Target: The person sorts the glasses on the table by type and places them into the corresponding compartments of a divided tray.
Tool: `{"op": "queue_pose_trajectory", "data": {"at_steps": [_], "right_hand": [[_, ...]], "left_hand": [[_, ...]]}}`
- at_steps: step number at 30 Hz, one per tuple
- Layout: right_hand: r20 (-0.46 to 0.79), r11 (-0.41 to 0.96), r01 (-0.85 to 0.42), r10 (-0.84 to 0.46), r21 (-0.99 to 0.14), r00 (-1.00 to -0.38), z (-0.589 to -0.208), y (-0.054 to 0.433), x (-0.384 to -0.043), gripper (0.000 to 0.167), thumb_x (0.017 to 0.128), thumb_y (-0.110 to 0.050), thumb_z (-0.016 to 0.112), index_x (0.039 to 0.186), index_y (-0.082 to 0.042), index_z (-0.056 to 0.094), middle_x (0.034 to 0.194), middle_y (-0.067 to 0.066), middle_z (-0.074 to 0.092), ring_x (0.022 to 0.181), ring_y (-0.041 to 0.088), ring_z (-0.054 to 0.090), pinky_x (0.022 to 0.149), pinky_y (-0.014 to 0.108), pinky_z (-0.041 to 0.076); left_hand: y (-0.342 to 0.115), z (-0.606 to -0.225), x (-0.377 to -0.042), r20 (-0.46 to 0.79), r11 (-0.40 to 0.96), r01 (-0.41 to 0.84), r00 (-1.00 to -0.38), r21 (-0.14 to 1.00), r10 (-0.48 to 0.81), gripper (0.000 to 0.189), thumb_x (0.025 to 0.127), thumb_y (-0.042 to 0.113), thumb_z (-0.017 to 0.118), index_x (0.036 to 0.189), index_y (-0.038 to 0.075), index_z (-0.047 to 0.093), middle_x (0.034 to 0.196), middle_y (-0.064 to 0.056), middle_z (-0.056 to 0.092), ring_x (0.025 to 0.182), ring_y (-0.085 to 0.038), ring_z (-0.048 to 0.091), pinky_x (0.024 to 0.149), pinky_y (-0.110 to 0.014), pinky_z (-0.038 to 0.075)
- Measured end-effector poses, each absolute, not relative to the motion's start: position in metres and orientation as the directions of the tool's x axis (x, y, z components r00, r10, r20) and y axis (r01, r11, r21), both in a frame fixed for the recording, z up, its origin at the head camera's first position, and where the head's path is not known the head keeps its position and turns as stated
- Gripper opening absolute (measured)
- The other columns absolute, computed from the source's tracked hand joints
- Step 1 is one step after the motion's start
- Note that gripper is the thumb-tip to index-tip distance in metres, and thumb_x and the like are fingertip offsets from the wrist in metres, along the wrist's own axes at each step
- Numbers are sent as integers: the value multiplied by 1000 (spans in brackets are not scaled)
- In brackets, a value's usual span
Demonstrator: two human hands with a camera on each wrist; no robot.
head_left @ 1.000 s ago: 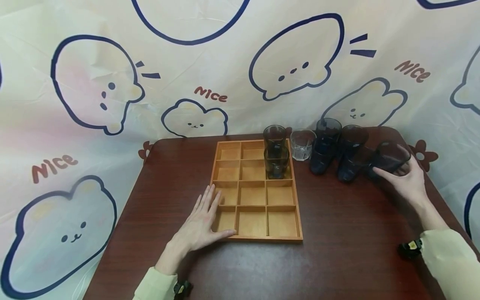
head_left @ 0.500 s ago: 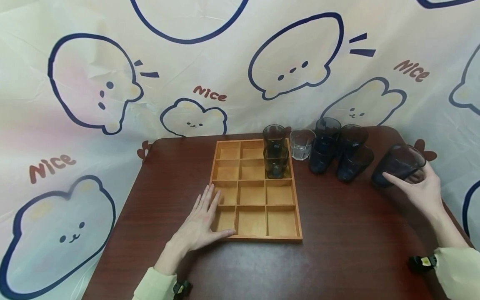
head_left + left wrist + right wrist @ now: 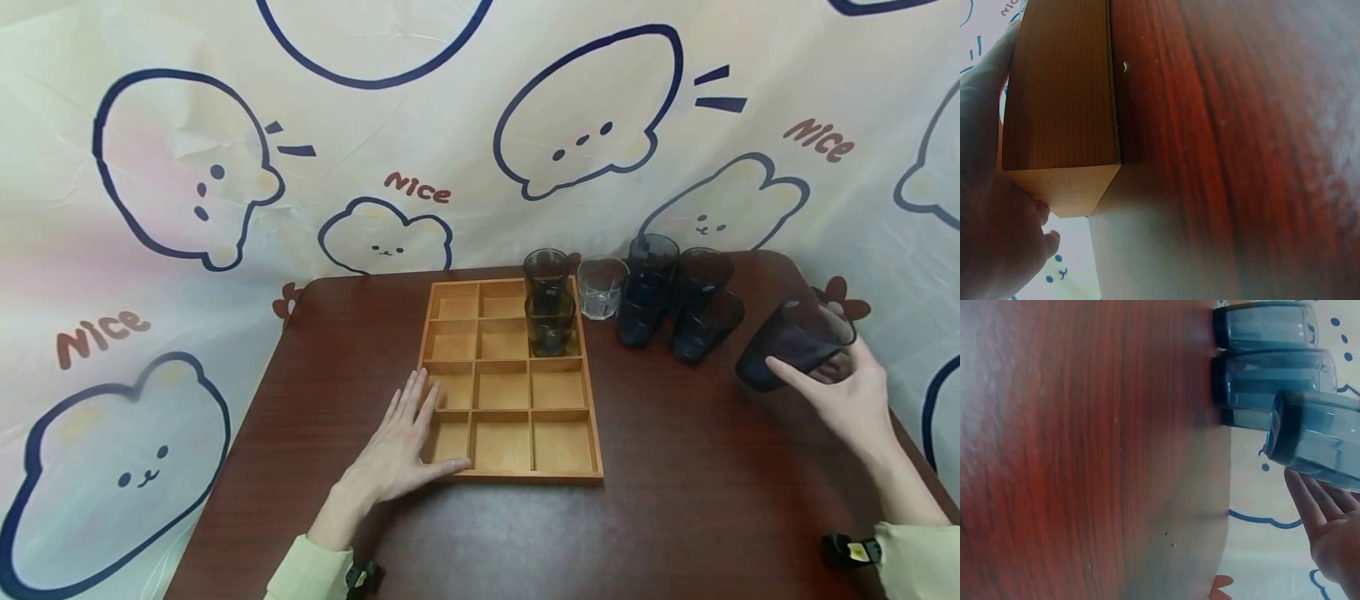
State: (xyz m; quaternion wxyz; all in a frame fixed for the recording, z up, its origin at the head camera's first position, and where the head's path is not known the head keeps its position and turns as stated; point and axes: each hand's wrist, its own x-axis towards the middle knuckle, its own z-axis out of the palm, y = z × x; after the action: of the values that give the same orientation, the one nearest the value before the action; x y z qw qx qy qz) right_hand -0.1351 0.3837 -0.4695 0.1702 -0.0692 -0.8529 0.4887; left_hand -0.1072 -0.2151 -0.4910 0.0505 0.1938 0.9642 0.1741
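Note:
My right hand [image 3: 855,392] grips a dark blue drinking glass [image 3: 787,342] near the table's right edge, thumb on the near side. The glass leans with its mouth to the right; in the right wrist view its thick base [image 3: 1285,428] is off the tabletop. My left hand [image 3: 397,446], fingers straight, rests along the left front corner of a wooden divided tray [image 3: 525,478]. The left wrist view shows the tray's corner up close [image 3: 1060,94]. Two dark glasses [image 3: 551,329] stand in the tray's right column, in the two back compartments.
Several dark blue glasses [image 3: 707,325] are grouped right of the tray toward the back. One clear glass [image 3: 600,287] stands between them and the tray. A cartoon-printed cloth [image 3: 465,150] hangs behind the brown table [image 3: 675,500].
My right hand has drawn the dark blue glass away from the group, to the right and toward me, tilting it more. My left hand stays at the tray.

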Motion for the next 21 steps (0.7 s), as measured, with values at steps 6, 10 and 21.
{"op": "queue_pose_trajectory", "data": {"at_steps": [6, 10, 21], "right_hand": [[281, 474, -98, 334, -875, -900, -469, 368, -132, 87, 93, -1, 81, 169, -22, 44, 114, -37, 63, 93, -22, 65, 81, -3, 50], [313, 456, -121, 375, -882, -873, -468, 359, -130, 87, 92, 2, 79, 169, -20, 43, 118, -34, 63, 92, -20, 67, 80, -2, 50], [352, 428, -179, 369, -886, -860, -463, 334, -128, 82, 92, 7, 75, 166, -17, 47, 114, -29, 66, 90, -17, 67, 76, -1, 50]], "left_hand": [[-216, -492, -108, -26, 864, 360, -919, 352, 393, 129, 87, 77, 75, 176, 5, 16, 186, -22, 1, 175, -38, 2, 140, -64, 16], [-216, -492, -108, -22, 862, 363, -918, 354, 395, 129, 87, 76, 76, 176, 5, 17, 186, -22, 1, 175, -38, 2, 140, -64, 16], [-216, -493, -108, -21, 862, 362, -919, 356, 395, 129, 87, 77, 75, 176, 4, 16, 186, -22, 1, 175, -38, 2, 140, -64, 15]]}}
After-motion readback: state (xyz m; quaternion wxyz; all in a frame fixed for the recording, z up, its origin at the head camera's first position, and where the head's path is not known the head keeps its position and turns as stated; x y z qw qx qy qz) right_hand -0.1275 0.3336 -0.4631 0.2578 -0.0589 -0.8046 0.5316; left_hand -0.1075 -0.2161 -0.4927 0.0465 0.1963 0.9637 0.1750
